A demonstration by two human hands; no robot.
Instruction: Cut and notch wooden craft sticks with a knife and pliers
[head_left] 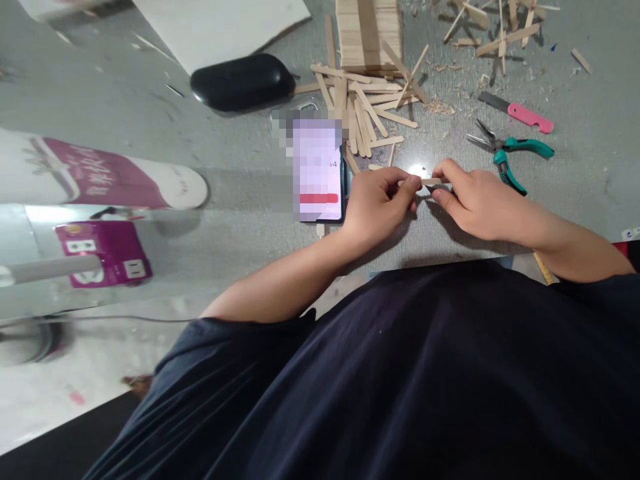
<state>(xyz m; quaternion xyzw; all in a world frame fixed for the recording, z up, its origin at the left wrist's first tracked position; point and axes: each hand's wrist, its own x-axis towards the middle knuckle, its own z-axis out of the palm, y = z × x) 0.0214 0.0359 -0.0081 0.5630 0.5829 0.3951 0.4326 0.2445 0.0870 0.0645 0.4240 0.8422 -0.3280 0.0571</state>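
Over the table near its front edge, my left hand [381, 200] pinches a pale wooden craft stick [431, 181] between thumb and fingers. My right hand [477, 200] is closed at the other end of the stick, its index finger resting against it. A small dark pointed tool [436, 191] shows between my right thumb and fingers, its tip just under the stick; most of it is hidden. Beyond my right hand lie pliers [500, 143] with teal handles, jaws apart, and a pink-handled folding saw or knife [527, 117].
A phone [320, 173] lies left of my left hand, near a black case [243, 81]. Loose craft sticks [367, 110] spread before a stacked block of sticks [370, 37]. Joined sticks [501, 30] lie at the back right. A purple box [103, 253] stands at left.
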